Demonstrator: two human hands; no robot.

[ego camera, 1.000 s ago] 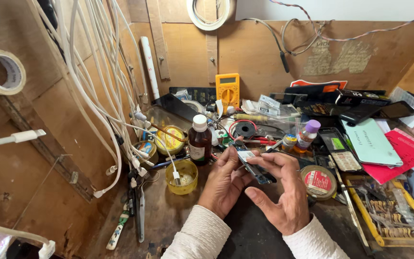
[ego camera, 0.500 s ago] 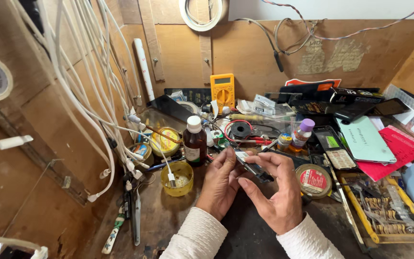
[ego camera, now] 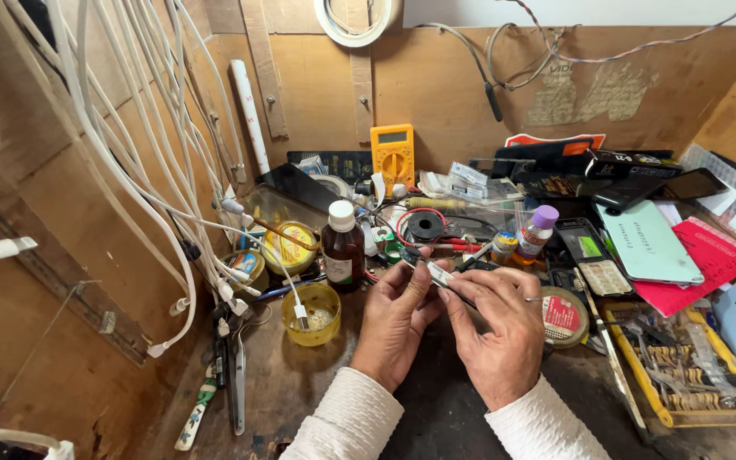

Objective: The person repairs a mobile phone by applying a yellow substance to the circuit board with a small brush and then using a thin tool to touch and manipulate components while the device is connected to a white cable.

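Both of my hands meet over the dark bench, in white knit sleeves. My left hand [ego camera: 395, 322] pinches one end of a small flat silvery part [ego camera: 439, 274] between thumb and fingertips. My right hand [ego camera: 497, 328], with a ring on one finger, grips the same part from the right side. The part is narrow and partly covered by my fingers, so its full shape is hidden. A brown glass bottle [ego camera: 343, 247] with a white cap stands just left of my hands. A yellow dish [ego camera: 312, 313] sits below the bottle.
White cables [ego camera: 155, 162] hang along the left wall. A yellow multimeter [ego camera: 392, 155] leans at the back. A red-lidded tin [ego camera: 562, 317], a purple-capped bottle [ego camera: 537, 232], a green phone case [ego camera: 647, 244], a red booklet [ego camera: 698, 264] and a yellow parts tray [ego camera: 683, 366] crowd the right.
My hands stay together on the small part, with only slight finger shifts. The view has tilted a little, so the bench sits a bit differently in the frame.
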